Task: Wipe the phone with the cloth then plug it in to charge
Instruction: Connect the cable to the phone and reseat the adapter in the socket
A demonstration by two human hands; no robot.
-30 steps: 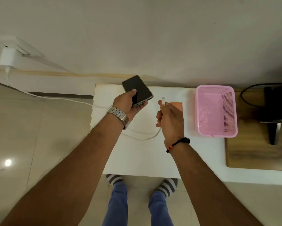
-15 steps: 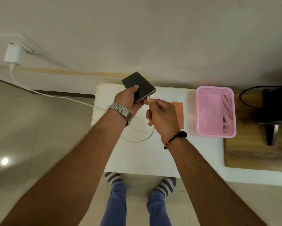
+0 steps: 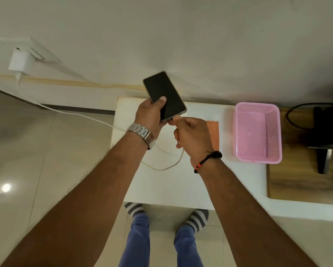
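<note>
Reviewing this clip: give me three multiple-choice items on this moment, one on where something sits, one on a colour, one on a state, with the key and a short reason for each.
1. Where is the orange cloth?
A. In the basket
B. On the white table, partly behind the right hand
C. On the floor

2. What colour is the basket?
A. Pink
B. Blue
C. Green

3. What is the phone's screen doing?
A. Showing a bright picture
B. Dark
C. Hidden under the cloth

Key:
1 B: the orange cloth lies flat on the white table, left of the basket, partly covered by the right hand.
2 A: the basket is pink.
3 B: the phone, held by the left hand, shows a black screen while the right hand brings the cable end to its lower edge.
</note>
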